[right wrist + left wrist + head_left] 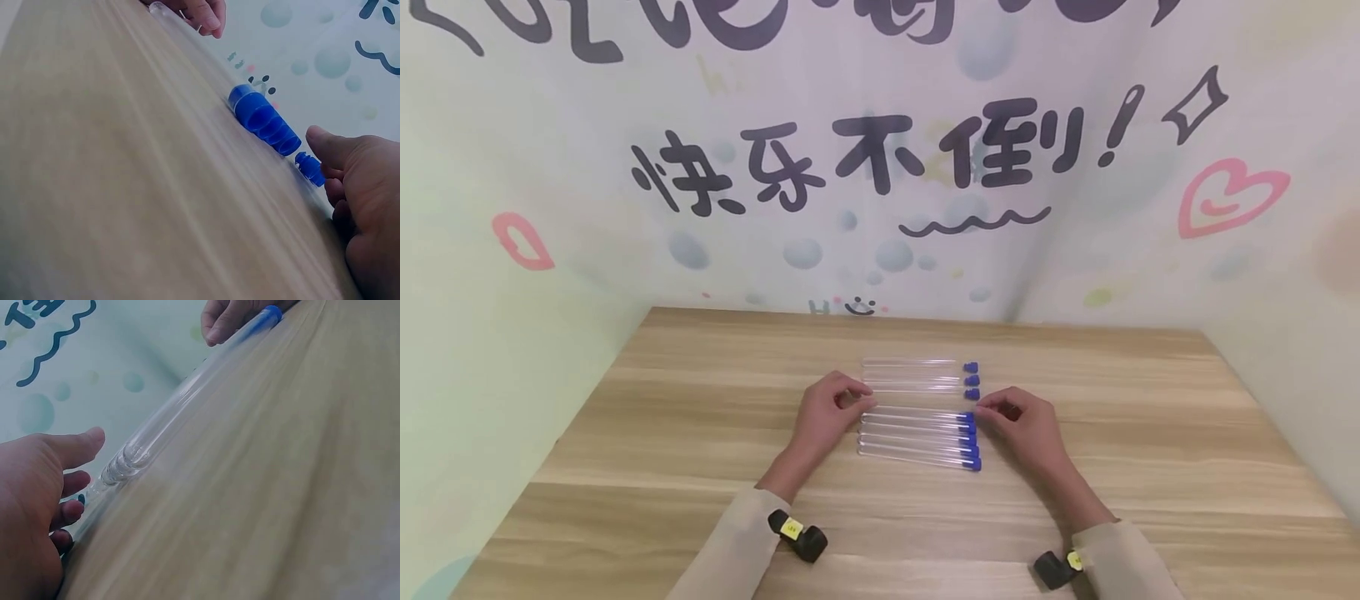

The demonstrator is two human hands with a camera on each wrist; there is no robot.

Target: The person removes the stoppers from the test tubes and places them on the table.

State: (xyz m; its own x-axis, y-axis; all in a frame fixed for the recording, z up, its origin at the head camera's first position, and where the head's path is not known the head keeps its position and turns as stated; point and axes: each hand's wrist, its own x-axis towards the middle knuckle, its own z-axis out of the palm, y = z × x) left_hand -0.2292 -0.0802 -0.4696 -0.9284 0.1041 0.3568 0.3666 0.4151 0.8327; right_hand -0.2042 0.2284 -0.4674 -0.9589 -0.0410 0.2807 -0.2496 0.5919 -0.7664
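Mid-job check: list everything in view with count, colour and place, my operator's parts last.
Table: one, wood-grain brown, centre
Capped tubes: apparently five, clear, nearer group
Fitted caps: five, blue, capped tubes' right ends
Uncapped tubes: seemingly three, clear, farther group
Loose caps: three, blue, right of uncapped tubes
Backdrop: one, whitish, behind table
Writing: several characters, dark, on backdrop
Left grip: one, bare, by tubes' left ends
Right grip: one, bare, beside the caps
Sleeves: two, beige, lower frame
Wrist cameras: two, black with yellow labels, by the sleeves
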